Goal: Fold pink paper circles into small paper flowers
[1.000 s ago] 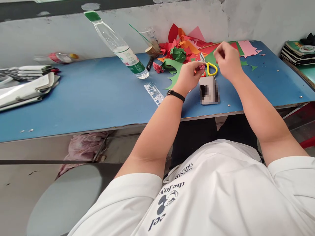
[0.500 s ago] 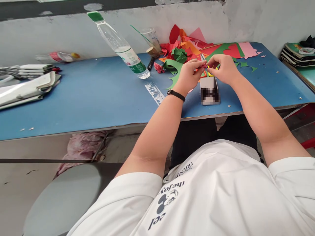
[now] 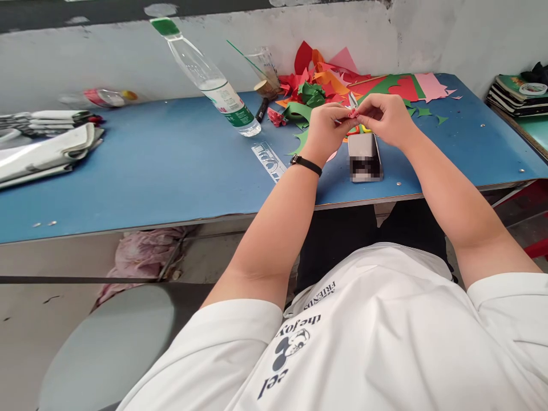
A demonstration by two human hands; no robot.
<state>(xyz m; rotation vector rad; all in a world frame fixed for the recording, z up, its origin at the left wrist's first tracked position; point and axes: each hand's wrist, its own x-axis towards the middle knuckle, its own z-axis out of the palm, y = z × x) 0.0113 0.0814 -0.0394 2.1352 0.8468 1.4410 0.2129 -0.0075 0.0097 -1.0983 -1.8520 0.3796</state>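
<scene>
My left hand (image 3: 327, 127) and my right hand (image 3: 385, 119) meet above the blue table, fingertips pinching a small pink-red paper flower (image 3: 353, 113) between them. Its lower part is hidden by my fingers. Scissors (image 3: 353, 100) lie just behind, their blades pointing away and their orange and yellow handles partly covered by my hands. A phone (image 3: 365, 157) rests on the table right below my hands. To the left of my left hand sits another crumpled pink-red paper flower (image 3: 276, 117), beside green paper scraps (image 3: 303, 140).
A clear stencil ruler (image 3: 269, 162) lies left of my left forearm. Behind it stands a water bottle (image 3: 222, 97), near a transparent cup (image 3: 263, 65) and a dark marker (image 3: 261, 110). Coloured paper (image 3: 329, 77) is heaped by the wall. Folded newspapers (image 3: 51, 149) lie far left, stacked books (image 3: 516, 94) far right.
My fingers have closed in nearer each other around the paper flower, which now shows a lighter pink side. The rest of the table is unchanged.
</scene>
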